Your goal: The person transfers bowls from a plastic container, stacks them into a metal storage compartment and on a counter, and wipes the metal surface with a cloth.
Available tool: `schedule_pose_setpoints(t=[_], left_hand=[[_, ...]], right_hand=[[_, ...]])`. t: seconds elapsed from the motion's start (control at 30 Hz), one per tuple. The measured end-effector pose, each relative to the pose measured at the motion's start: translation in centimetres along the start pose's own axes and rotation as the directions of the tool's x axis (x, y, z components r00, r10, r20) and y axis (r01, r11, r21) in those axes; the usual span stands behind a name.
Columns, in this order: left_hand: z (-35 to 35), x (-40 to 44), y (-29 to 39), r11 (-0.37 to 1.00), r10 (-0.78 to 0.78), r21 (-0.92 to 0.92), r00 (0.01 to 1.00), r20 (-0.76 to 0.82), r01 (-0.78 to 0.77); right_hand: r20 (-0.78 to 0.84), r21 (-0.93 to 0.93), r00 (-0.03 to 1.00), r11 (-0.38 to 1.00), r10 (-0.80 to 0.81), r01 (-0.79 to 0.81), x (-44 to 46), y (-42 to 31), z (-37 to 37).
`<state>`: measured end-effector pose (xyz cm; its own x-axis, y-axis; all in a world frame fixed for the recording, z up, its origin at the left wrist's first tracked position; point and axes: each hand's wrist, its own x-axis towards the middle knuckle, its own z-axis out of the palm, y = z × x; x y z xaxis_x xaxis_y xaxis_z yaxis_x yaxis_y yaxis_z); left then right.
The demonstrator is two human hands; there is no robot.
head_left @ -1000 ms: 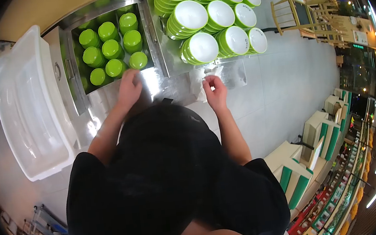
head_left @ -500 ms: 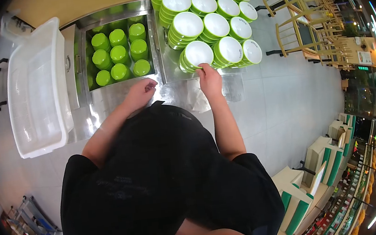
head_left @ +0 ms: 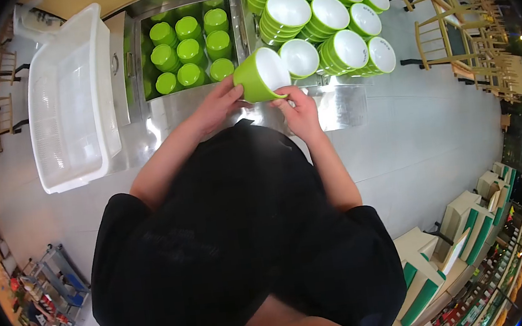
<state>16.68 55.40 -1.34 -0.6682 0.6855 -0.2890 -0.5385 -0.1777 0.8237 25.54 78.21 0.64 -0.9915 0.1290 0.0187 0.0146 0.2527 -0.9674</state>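
Observation:
A deep green bowl [head_left: 249,79] with a white inside is tilted on its side in front of my body, its mouth facing right. My left hand [head_left: 222,105] grips it near the base, fingers partly hidden beneath. My right hand [head_left: 299,109] pinches the rim at the lower right. Just behind it, stacks of similar bowls [head_left: 349,49] stand mouth up on the steel counter. To the left, several green vessels [head_left: 189,49] stand bottom up in rows inside a steel-framed well [head_left: 142,61].
A white perforated plastic basket [head_left: 70,106] stands at the left. The steel counter edge [head_left: 158,120] runs in front of me. Wooden chairs [head_left: 432,33] are at the far right, and green-and-cream booth seats [head_left: 423,279] at the lower right.
My right hand has lifted the bowl off the front left stack and brought it left. My left hand has moved up and taken hold of its base. The view has shifted a little.

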Motion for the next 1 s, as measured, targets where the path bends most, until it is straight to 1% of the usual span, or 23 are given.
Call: schedule_pose_setpoints(t=[0.03, 0.07, 0.1, 0.17, 0.23, 0.27, 0.33, 0.43, 0.47, 0.5, 0.53, 0.57, 0.6, 0.63, 0.7, 0.73, 0.77, 0.8, 0.83, 0.9, 0.93, 0.97, 1.0], left_hand=[[0.0, 0.0, 0.0, 1.000, -0.013, 0.010, 1.000, -0.002, 0.013], [-0.2, 0.1, 0.1, 0.985, -0.028, -0.170, 0.997, 0.072, 0.040], [-0.2, 0.0, 0.2, 0.936, -0.028, -0.345, 0.989, 0.143, 0.076], [0.3, -0.6, 0.4, 0.927, -0.061, -0.363, 0.993, 0.097, 0.093], [-0.1, -0.9, 0.5, 0.833, -0.191, -0.517, 0.980, 0.062, 0.195], [-0.6, -1.0, 0.3, 0.834, -0.195, -0.515, 0.979, 0.060, 0.197], [-1.8, -1.1, -0.7, 0.771, -0.118, -0.612, 0.983, 0.138, 0.178], [-3.1, -1.4, -1.6, 0.788, -0.149, -0.593, 0.986, 0.074, 0.164], [-3.9, -1.5, -1.9, 0.789, -0.158, -0.590, 0.985, 0.074, 0.171], [-5.1, -1.3, -2.1, 0.800, -0.104, -0.586, 0.992, 0.071, 0.126], [-6.3, -1.0, -1.9, 0.808, -0.051, -0.583, 0.996, 0.070, 0.082], [-7.5, -0.8, -1.6, 0.809, -0.060, -0.581, 0.996, 0.073, 0.091], [-8.9, -0.6, -1.1, 0.888, -0.025, -0.458, 0.991, -0.128, -0.037], [-10.2, -0.3, -0.3, 0.943, 0.041, -0.301, 0.948, -0.315, -0.141], [-13.4, 0.1, 2.2, 0.994, 0.103, 0.085, 0.841, -0.532, -0.068], [-16.1, 0.5, 2.6, 0.994, 0.098, 0.085, 0.843, -0.529, -0.062], [-19.3, 0.9, 2.8, 0.864, 0.245, 0.494, 0.769, -0.590, 0.104], [-21.3, 1.1, 3.0, 0.556, 0.412, 0.777, 0.714, -0.567, 0.296], [-21.8, 1.0, 3.6, 0.553, 0.406, 0.779, 0.721, -0.561, 0.295], [-22.8, 1.4, 4.6, 0.125, 0.425, 0.842, 0.739, -0.523, 0.524], [-24.0, 1.8, 4.3, 0.029, 0.398, 0.849, 0.773, -0.494, 0.528], [-24.6, 2.3, 3.9, 0.028, 0.391, 0.853, 0.780, -0.489, 0.521], [-25.2, 2.8, 3.5, -0.077, 0.298, 0.839, 0.815, -0.497, 0.539]], right_hand=[[0.101, 0.120, 0.994, 0.991, 0.047, -0.059, 0.0, -0.1, 0.6], [0.145, 0.181, 0.988, 0.981, 0.045, -0.071, 0.0, -0.3, 1.1], [0.141, 0.194, 0.989, 0.978, 0.050, -0.078, 0.0, -0.2, 1.5], [0.217, 0.094, 0.976, 0.994, 0.031, -0.052, 0.2, 0.2, 1.8], [0.245, 0.112, 0.969, 0.992, 0.024, -0.053, 0.1, 0.7, 2.4], [0.257, 0.101, 0.965, 0.992, 0.051, -0.079, 0.1, 0.9, 2.5], [0.266, 0.092, 0.961, 0.990, 0.078, -0.106, 0.1, 0.8, 2.8], [0.324, 0.168, 0.942, 0.974, 0.092, -0.152, 0.3, 0.4, 3.4], [0.299, 0.123, 0.953, 0.989, 0.042, -0.083, 0.3, 0.1, 3.6], [0.276, 0.076, 0.961, 0.997, -0.008, -0.014, 0.3, -0.3, 3.9], [0.270, 0.081, 0.963, 0.997, -0.003, -0.020, 0.3, -0.4, 4.1], [0.211, 0.087, 0.977, 0.995, 0.032, -0.052, 0.3, -0.4, 4.2], [0.153, 0.093, 0.986, 0.992, 0.067, -0.082, 0.3, -0.3, 4.2], [0.149, 0.096, 0.986, 0.992, 0.072, -0.087, 0.1, 0.4, 4.2], [0.078, 0.090, 0.992, 0.990, 0.100, -0.107, -0.6, 2.2, 4.1], [0.077, 0.100, 0.990, 0.987, 0.121, -0.128, -1.0, 2.1, 4.0], [0.071, 0.102, 0.990, 0.986, 0.126, -0.133, -1.4, 2.3, 3.9], [0.065, 0.103, 0.983, 0.979, 0.169, -0.175, -2.0, 2.6, 3.9], [0.059, 0.104, 0.975, 0.970, 0.212, -0.218, -2.5, 2.9, 3.9], [0.024, 0.135, 0.966, 0.957, 0.258, -0.258, -3.3, 3.3, 4.0], [-0.001, 0.165, 0.955, 0.942, 0.298, -0.293, -3.7, 3.4, 4.1], [-0.009, 0.163, 0.952, 0.940, 0.305, -0.299, -4.0, 3.7, 4.1], [-0.039, 0.128, 0.948, 0.943, 0.315, -0.308, -4.3, 3.8, 4.2]])
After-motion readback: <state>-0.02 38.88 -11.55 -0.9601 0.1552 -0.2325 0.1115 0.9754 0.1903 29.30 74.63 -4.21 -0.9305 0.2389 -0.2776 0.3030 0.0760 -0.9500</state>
